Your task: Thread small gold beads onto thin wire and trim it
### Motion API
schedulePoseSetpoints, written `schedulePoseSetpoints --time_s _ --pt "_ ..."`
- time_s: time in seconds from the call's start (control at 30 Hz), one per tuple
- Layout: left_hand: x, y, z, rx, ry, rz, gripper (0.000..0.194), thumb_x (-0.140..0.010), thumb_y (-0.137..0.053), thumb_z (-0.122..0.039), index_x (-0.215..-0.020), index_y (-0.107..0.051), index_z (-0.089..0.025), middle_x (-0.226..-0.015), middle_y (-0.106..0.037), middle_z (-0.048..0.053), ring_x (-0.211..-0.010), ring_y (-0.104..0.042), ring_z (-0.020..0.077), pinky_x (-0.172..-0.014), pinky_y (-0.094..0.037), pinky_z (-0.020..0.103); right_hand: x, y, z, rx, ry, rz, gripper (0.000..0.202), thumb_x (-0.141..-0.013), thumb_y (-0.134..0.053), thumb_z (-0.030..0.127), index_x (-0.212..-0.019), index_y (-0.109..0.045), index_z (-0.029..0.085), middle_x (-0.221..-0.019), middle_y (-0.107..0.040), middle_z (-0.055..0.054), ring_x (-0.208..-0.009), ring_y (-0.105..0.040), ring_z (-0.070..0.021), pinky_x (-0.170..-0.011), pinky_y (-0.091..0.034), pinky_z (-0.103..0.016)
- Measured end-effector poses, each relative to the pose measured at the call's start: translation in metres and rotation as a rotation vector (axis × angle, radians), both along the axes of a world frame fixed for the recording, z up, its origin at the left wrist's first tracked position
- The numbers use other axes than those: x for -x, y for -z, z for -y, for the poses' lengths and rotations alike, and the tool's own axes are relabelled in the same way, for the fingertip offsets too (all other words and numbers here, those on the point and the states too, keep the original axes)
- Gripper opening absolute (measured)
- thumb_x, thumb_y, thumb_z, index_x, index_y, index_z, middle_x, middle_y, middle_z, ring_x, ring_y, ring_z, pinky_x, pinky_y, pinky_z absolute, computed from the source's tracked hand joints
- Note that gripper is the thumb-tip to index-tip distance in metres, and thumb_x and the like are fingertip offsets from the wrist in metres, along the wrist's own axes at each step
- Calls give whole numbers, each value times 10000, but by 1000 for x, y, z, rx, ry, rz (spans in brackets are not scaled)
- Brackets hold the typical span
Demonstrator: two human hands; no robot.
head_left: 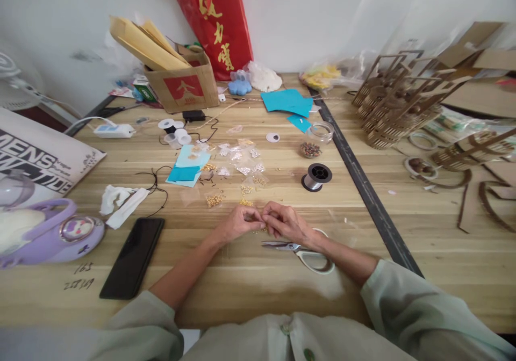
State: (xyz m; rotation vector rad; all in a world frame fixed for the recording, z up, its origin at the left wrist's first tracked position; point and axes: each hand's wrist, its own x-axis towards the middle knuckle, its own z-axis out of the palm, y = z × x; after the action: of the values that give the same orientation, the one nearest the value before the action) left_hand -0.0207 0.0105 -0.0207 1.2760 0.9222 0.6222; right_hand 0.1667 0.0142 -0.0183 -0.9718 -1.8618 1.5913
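My left hand [241, 223] and my right hand [283, 221] meet over the middle of the table, fingertips pinched together and nearly touching. Whatever lies between the fingers is too small to make out. Under the right wrist lie scissors [316, 260] with pale handles, blades pointing left beneath that hand. Small gold beads [245, 202] sit in a pile just beyond the left hand, with another gold pile [214, 200] farther left. A spool of fine clear or silvery line [316, 177] stands beyond the right hand.
A black phone [132, 258] and a lilac bottle [52, 232] are at left. Silver pieces in little bags [242, 157], blue cards [287, 102] and a tub of brown beads [310, 149] lie farther back. A dark strip [363, 189] crosses the table beside wooden baskets [387, 108].
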Motion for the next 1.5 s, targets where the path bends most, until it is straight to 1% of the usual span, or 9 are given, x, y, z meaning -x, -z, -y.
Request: schedulePoseSetpoints --time_s 0.2,0.4,0.53,0.63,0.73,0.83,1.13,1.33,1.5 --pt "-1 -3 0 30 -102 42 264 -660 -750 -348 -714 -637 -116 -739 -701 53 -744 -642 174 -754 -463 289 1 -6 0 -20 17 -12 240 -909 -476 401 -888 -509 164 -531 -545 44 -403 -485 -69 -416 -389 -161" --pt "-3 -2 1 28 -127 60 282 -656 -748 -367 -679 -618 -118 -687 -679 43 -686 -613 154 -684 -437 262 -1 -14 0 -13 24 16 221 -901 -480 391 -901 -494 170 -543 -543 48 -409 -483 -70 -425 -394 -167" --pt "-1 0 2 5 -189 4 289 -663 -736 -382 -688 -631 -113 -593 -603 -3 -545 -497 90 -538 -345 205 -3 -20 -1 -32 33 70 223 -869 -529 372 -948 -478 170 -539 -541 55 -420 -477 -77 -431 -381 -175" --pt "0 0 2 -17 -242 -14 254 -667 -730 -353 -677 -634 -118 -551 -538 -35 -499 -411 62 -503 -294 193 -5 -23 -2 -87 46 133 204 -841 -568 334 -934 -499 166 -564 -547 45 -467 -474 -78 -439 -350 -170" --pt "0 0 2 -28 -270 10 220 -683 -714 -332 -683 -643 -124 -573 -549 -33 -518 -421 65 -518 -304 196 -6 -23 -3 -146 52 170 139 -830 -571 288 -874 -544 159 -626 -562 26 -523 -472 -74 -469 -347 -171" --pt "-1 -2 2 -19 -293 23 213 -689 -704 -336 -690 -653 -130 -584 -570 -26 -531 -444 76 -526 -315 203 -6 -22 -4 -194 51 207 99 -831 -551 252 -831 -572 155 -613 -547 31 -527 -453 -71 -490 -347 -175" --pt "-4 -3 3 18 -381 63 198 -630 -751 -305 -652 -652 -134 -599 -600 -22 -549 -486 80 -548 -356 207 -3 -16 -2 -207 40 214 132 -837 -535 261 -826 -594 144 -593 -513 38 -509 -410 -67 -487 -333 -181" --pt "-5 -1 2 75 -410 125 224 -583 -785 -290 -637 -645 -124 -583 -600 -14 -518 -475 72 -501 -331 202 -4 -14 -3 -226 35 214 148 -848 -530 280 -834 -605 153 -596 -519 31 -513 -421 -76 -489 -344 -190" --pt "-5 1 2 129 -431 141 262 -568 -794 -314 -642 -635 -119 -539 -584 -19 -432 -406 47 -425 -247 188 -7 -19 -4 -279 40 236 163 -847 -544 284 -858 -636 151 -677 -607 -9 -552 -483 -95 -514 -386 -205"
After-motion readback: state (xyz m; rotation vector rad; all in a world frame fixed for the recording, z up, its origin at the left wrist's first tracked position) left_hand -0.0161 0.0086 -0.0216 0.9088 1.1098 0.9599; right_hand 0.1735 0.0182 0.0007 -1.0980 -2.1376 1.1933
